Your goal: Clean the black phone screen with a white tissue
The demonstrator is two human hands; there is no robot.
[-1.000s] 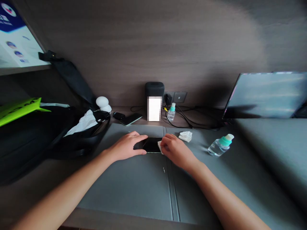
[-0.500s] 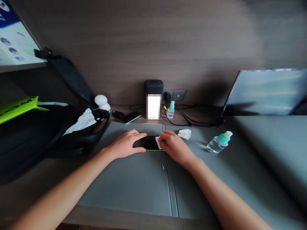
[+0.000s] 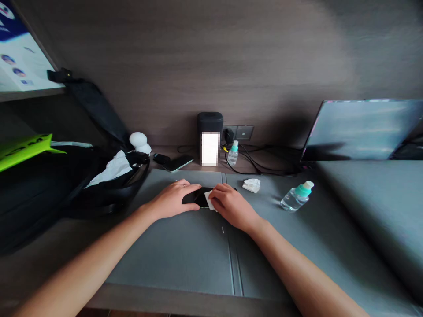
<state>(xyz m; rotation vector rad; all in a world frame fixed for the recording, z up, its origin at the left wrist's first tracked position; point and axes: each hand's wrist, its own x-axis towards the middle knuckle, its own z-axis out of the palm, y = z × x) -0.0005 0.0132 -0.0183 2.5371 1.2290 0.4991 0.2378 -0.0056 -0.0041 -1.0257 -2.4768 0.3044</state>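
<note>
A dark phone (image 3: 201, 197) lies flat, sideways, on the grey desk mat (image 3: 172, 259). My left hand (image 3: 173, 199) grips its left end, thumb on the near edge and fingers on the far edge. On the phone's screen, my right hand (image 3: 233, 206) presses a small white wipe (image 3: 209, 200) with closed fingers; the hand hides much of the phone's right part. Beyond my right hand sits a crumpled white tissue (image 3: 251, 185). A clear spray bottle with a teal collar (image 3: 294, 199) lies tilted farther right on the mat.
A black bag (image 3: 59, 185) fills the left side. Along the back are a white round-topped object (image 3: 139, 141), a second dark phone (image 3: 178, 163), a black speaker-like device (image 3: 210, 121), a small upright bottle (image 3: 233, 155) and cables (image 3: 251, 160). A screen (image 3: 360, 130) stands at right.
My right hand and the wipe have slid left along the phone, closer to my left hand. My left hand keeps its hold. The whole view has shifted slightly.
</note>
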